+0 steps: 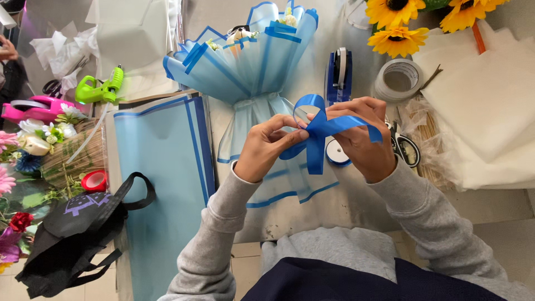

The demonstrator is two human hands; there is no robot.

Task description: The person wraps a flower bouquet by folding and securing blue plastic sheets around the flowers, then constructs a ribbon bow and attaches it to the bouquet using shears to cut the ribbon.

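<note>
Both hands meet over the middle of the bench (312, 220), working a blue ribbon (319, 134) just above the neck of a bouquet (245, 67) wrapped in pale blue paper with darker blue edges. The left hand (266, 149) has its fingers (290, 134) closed in a pinch on the ribbon where the strands cross, thumb against forefinger. The right hand (362, 136) is curled shut around the other side of the ribbon, holding a strand that runs out to the right past its knuckles. Between the hands the ribbon rises in one loop, and a tail hangs down toward the wrap's lower skirt. The bouquet lies flat with its open top pointing away from the person, small white flowers showing inside. Just behind the right hand stands a blue tape dispenser (337, 75), and beside it a roll of tape (398, 79). A ribbon spool (336, 153) lies under the hands. Sunflowers (398, 22) lie at the far right corner above stacked white sheets (485, 106). To the left, a sheet of the same blue paper (159, 184) covers the bench, with a green glue gun (100, 89), a red tape roll (93, 180), a black bag (78, 234) and mixed flowers (28, 139) near it
</note>
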